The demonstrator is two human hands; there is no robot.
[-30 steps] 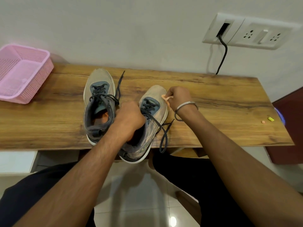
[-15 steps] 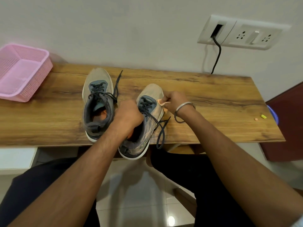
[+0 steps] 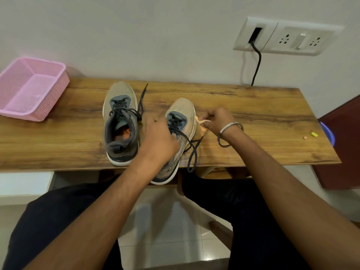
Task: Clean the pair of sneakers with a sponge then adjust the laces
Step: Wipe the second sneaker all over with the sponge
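Two beige-and-grey sneakers with dark laces stand on the wooden table [image 3: 253, 117]. The left sneaker [image 3: 119, 121] rests untouched. My left hand [image 3: 159, 141] grips the right sneaker [image 3: 180, 115] around its collar; its heel hangs over the table's front edge. My right hand [image 3: 216, 120] pinches a small orange sponge [image 3: 202, 123] against the right side of that sneaker's toe area. A loose lace end [image 3: 191, 158] dangles over the table edge.
A pink plastic basket [image 3: 29, 88] sits at the table's left end. Two small bits, one yellow [image 3: 314, 134] and one orange, lie near the right end. A wall socket [image 3: 286, 37] with a black cable is above. My legs are under the table.
The sponge in my right hand has slid a little back along the right sneaker's side. My left hand keeps its grip on that sneaker.
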